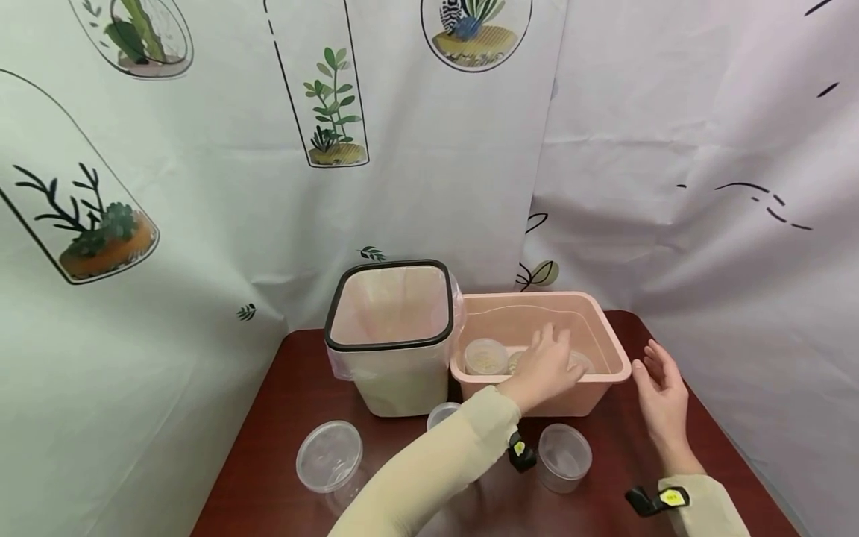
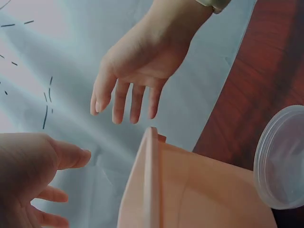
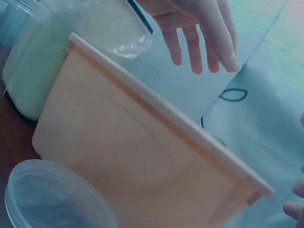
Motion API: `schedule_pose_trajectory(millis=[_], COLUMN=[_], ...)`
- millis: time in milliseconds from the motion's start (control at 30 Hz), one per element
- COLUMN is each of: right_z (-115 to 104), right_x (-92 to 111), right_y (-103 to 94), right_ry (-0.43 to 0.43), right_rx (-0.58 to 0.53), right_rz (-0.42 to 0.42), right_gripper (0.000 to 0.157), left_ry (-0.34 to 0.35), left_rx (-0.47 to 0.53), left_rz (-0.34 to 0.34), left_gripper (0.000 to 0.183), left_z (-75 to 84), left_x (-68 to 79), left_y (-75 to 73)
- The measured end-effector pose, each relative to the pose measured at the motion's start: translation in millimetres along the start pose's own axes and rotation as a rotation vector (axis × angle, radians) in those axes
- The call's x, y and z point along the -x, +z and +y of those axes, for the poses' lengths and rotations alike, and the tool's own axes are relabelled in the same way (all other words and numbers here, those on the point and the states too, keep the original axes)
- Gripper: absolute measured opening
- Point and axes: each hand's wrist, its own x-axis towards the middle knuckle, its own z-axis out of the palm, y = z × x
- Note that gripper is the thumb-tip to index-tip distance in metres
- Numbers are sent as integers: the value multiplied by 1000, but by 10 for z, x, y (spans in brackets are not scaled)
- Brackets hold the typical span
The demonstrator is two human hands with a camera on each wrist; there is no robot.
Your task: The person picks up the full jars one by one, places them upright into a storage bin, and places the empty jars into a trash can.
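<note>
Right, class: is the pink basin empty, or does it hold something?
Not empty: in the head view, a round see-through container with pale contents sits inside the pink basin, near its left end.

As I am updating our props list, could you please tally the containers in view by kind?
Bin: 1
Basin: 1
Clear tubs on the table: at least 3, one partly behind the sleeve
Round tubs in the basin: at least 3, two partly hidden
Total: at least 8
</note>
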Motion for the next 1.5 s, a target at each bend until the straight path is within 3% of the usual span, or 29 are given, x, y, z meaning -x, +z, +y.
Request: schedule_pose_trajectory(millis=[200,367,533,733,900,1100,1500], right_z=[-90,-145,-200,-301,-343,-367,-345], right_x=[65,133,192,254,274,323,480], right_y=[12,22,30,59,92,116,167], right_ry=[-106,-276,-465,-559,-682,-754,-795], right_rx=[29,92,93,79,70,68,67], right_rz=[-40,-69,-95,-112,-99,-107,-102], right_gripper=[47,45,44,43,37,50,53], left_ry=[1,39,87,152,156,166,134], left_rx=[-12,-19,-46,-64,-98,-65,33], left_rz=[20,78,189,301,410,509,653], left_gripper=[75,76,72,66,66,63,60], left_z=[-72,-160,-278,-430,-570,-738,-1038], left_x=[108,232,356,488,583,689,913], left_y=[-138,-259,-353,-434,-491,-549,-740])
